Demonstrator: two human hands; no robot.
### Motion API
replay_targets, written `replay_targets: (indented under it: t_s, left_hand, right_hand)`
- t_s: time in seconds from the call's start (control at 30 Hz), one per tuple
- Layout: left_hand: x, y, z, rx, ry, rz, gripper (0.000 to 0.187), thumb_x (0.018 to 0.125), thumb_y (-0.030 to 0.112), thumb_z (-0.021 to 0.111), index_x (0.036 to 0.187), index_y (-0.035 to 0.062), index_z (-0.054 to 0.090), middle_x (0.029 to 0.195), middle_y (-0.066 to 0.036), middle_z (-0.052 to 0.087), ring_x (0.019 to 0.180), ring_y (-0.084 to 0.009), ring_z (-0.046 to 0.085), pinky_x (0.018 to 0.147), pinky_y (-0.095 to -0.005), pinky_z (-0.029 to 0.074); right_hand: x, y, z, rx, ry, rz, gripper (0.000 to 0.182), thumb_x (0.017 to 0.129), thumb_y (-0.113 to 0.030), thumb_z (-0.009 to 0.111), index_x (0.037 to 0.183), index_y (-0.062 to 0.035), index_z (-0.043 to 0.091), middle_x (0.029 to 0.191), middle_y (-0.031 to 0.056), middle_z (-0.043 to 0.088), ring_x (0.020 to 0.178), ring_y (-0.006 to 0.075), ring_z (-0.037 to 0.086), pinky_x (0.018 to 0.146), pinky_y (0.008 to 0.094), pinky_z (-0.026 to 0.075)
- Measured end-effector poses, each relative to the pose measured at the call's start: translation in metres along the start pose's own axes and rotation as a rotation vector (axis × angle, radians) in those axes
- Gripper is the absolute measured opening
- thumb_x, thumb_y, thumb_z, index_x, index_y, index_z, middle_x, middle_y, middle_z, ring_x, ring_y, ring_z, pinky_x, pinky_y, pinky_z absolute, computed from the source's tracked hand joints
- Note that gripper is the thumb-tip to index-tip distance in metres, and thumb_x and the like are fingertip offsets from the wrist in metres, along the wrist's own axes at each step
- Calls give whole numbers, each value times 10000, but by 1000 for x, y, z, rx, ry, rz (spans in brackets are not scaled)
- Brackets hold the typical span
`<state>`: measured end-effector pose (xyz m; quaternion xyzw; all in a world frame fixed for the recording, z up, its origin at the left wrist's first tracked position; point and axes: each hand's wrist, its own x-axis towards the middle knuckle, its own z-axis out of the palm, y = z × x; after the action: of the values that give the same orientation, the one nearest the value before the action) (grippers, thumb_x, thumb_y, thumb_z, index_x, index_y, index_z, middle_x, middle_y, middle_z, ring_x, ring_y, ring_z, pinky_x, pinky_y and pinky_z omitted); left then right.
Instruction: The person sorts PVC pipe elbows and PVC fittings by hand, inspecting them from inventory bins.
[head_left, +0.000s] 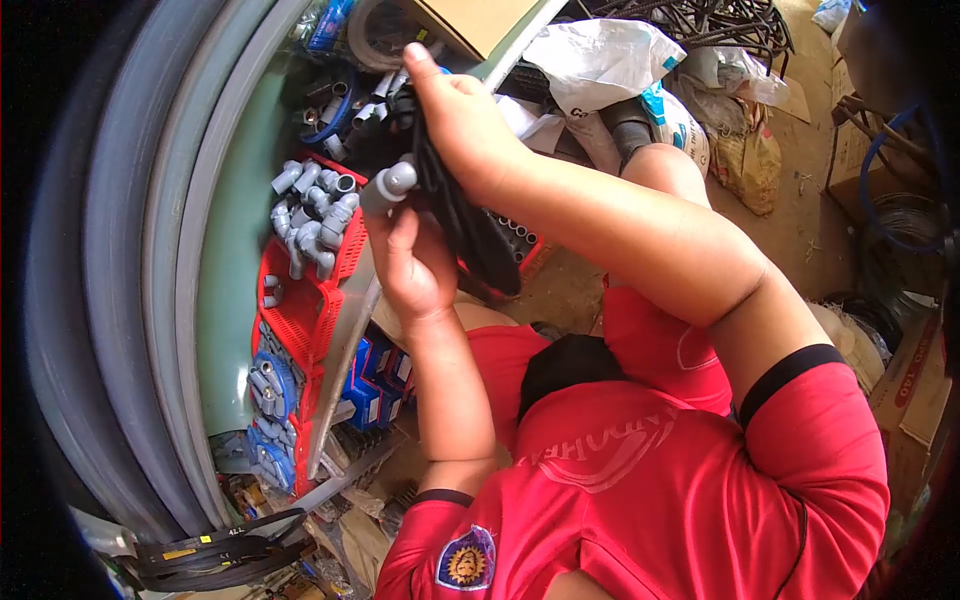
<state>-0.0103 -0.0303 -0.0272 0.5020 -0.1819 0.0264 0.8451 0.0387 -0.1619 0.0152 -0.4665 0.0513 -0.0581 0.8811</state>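
Note:
My left hand (417,268) is closed on a grey plastic pipe elbow (386,187), its thumb pressed just under the fitting. Right above it, my right hand (462,125) grips a limp black cloth-like piece (465,215) that hangs down beside the elbow. The right thumb points up, and the other fingers are hidden behind the black material. Close to the left hand, a red plastic basket (345,250) holds several grey pipe fittings (318,205).
Large grey curved pipes (130,270) line the left side. Blue boxes (375,385) sit below the shelf edge. More fittings in blue packs (270,385) lie lower left. White sacks (605,65), black metal rods (700,25) and a cardboard box (915,385) stand around the floor.

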Motion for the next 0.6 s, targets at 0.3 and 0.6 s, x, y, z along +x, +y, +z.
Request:
replay_targets:
  t_s: [0.3, 0.6]
  left_hand:
    - [-18, -19, 28, 233, -61, 101, 634, 880, 49, 528, 1490, 23, 357, 1451, -185, 468, 1328, -297, 461, 1122, -455, 339]
    - [-10, -9, 38, -80, -11, -54, 933, 801, 230, 654, 1590, 177, 159, 1574, -101, 295, 1442, -307, 319, 1181, -482, 245]
  right_hand:
    - [17, 1, -13, -86, 315, -61, 840, 1005, -636, 302, 1062, 122, 660, 989, 284, 692, 999, 370, 634, 950, 437, 434]
    - [11, 5, -7, -601, -390, -1070, 366, 902, -416, 657, 993, -62, 675, 907, 158, 643, 910, 329, 645, 797, 381, 510]
